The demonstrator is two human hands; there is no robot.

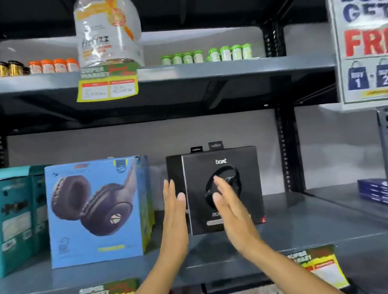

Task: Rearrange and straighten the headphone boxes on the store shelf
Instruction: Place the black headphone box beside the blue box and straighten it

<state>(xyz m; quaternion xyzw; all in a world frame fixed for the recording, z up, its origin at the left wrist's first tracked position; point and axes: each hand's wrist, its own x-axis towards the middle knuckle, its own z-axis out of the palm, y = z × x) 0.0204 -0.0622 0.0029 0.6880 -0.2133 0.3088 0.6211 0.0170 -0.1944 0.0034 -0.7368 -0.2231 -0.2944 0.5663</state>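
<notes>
A black headphone box (245,180) stands upright on the grey shelf (312,228), with a second black box close behind it. My left hand (174,216) is flat and open beside the box's left edge. My right hand (232,211) is open in front of the box face, fingers apart, holding nothing. Left of my hands stands a blue headphone box (95,211), upright and facing forward. Teal headphone boxes (9,221) sit at the far left, turned at an angle.
A stack of dark blue flat packs (374,191) lies at the right end of the shelf. The shelf above carries a large clear jar (107,30) and rows of small bottles (206,55). A promotional sign (368,35) hangs on the right upright. Price tags (323,267) hang from the front edge.
</notes>
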